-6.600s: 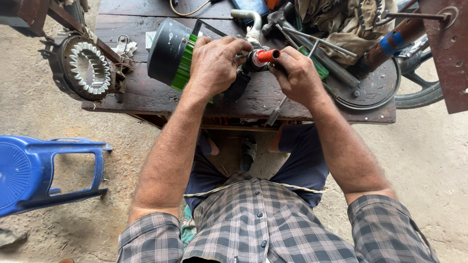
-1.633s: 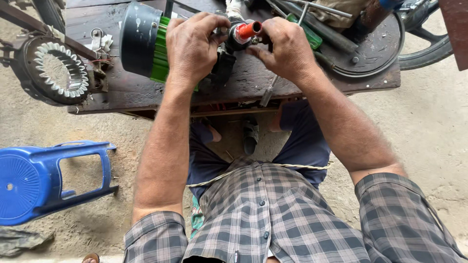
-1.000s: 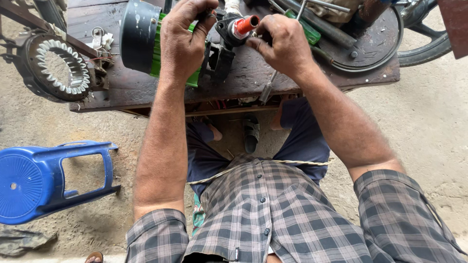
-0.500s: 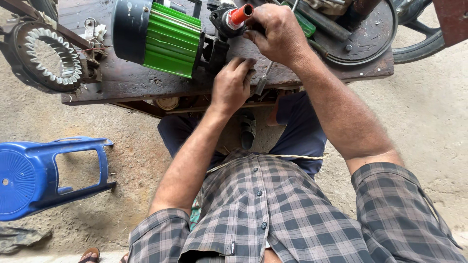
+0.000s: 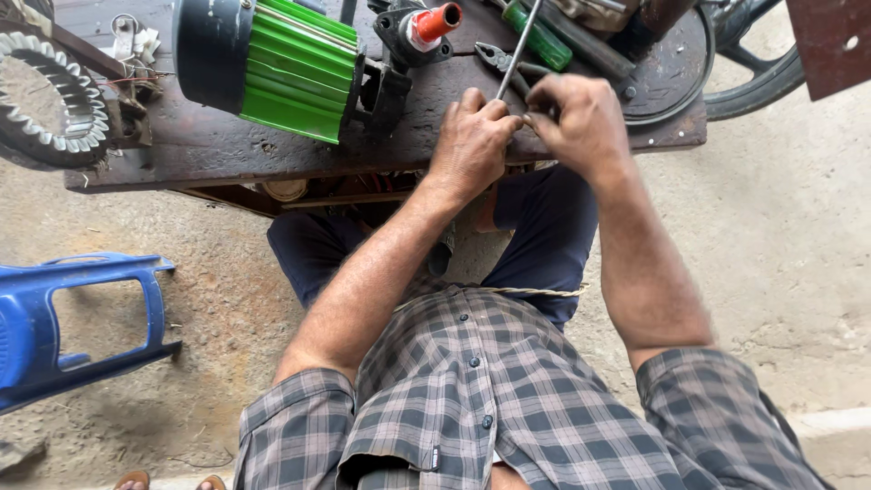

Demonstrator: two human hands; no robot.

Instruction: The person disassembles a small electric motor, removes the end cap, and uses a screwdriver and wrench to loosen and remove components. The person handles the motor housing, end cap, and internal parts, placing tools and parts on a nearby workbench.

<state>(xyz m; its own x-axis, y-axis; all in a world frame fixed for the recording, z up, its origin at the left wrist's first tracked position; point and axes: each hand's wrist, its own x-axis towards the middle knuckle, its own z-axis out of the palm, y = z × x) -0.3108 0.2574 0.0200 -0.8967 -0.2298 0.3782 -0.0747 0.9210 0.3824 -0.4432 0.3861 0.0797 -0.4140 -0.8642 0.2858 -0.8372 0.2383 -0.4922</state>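
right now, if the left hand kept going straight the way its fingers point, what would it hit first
The left hand points up the bench, fingers at a thin metal rod. Past that, the first thing is probably the pliers, though depth is hard to judge.

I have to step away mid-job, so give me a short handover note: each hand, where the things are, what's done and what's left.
Left hand: at the bench's front edge, fingertips on a thin metal rod.
Right hand: beside it, grip closed at the rod's lower end.
Green finned motor lies on its side on the wooden bench, untouched; orange-tipped fitting beside it.
Pliers and green-handled screwdriver lie behind the hands.
Done and left: cannot tell from this view.
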